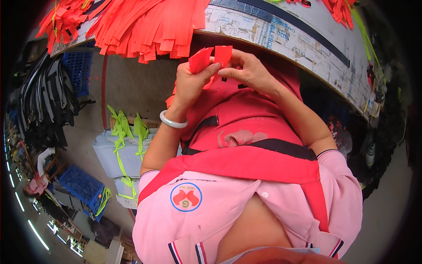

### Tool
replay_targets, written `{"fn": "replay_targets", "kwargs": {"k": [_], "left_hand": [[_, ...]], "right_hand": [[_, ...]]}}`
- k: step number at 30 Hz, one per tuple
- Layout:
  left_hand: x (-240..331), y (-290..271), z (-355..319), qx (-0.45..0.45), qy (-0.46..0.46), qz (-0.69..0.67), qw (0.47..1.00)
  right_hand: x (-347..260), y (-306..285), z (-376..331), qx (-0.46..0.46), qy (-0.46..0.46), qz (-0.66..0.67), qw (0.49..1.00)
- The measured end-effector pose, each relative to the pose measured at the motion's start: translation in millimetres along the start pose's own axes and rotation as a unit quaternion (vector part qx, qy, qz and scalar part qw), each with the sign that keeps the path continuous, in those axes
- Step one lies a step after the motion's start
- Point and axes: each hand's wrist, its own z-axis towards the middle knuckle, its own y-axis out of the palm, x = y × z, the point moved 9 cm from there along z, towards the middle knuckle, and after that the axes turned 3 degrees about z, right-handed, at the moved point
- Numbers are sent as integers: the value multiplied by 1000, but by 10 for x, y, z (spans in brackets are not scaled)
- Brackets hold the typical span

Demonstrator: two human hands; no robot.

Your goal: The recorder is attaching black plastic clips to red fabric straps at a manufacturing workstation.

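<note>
Just off the table edge, above my lap, both hands meet around bright orange-red fabric strips. My left hand, with a pale bangle at its wrist, is closed on a folded strip; more orange-red material hangs below that hand. The thumb and fingers of my right hand pinch a short strip end beside it. A small dark piece shows under the right fingers, too small to name. On the table, a large pile of orange-red strips overhangs the edge nearest my left hand.
The table has a worn, papered top with a dark strap across it. Dark and grey straps hang at the left by a blue crate. White bundles tied with yellow-green strips stand on the floor. A second blue crate lies farther back.
</note>
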Motion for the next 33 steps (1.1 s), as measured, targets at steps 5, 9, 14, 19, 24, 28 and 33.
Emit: {"fn": "replay_targets", "kwargs": {"k": [5,9,14,19,24,28,33], "left_hand": [[97,-174,-46,49,26,28,998],[437,-736,-189,195,110,51,973],[520,-1052,-249,218,97,9,971],[297,-662,-98,69,-2,-130,989],[109,-409,-27,2,-71,-180,981],[-3,-176,4,-47,-113,-186,975],[-76,20,9,-106,-133,-189,967]], "right_hand": [[70,167,184,20,-63,76,995],[-614,-95,649,55,-30,49,997],[-1303,-746,1562,99,-108,166,975],[-660,-1046,1814,194,-77,-29,978],[-404,-282,1083,37,-4,-55,998],[-498,117,750,-25,-102,-86,991],[-442,20,560,32,-143,-141,979]]}}
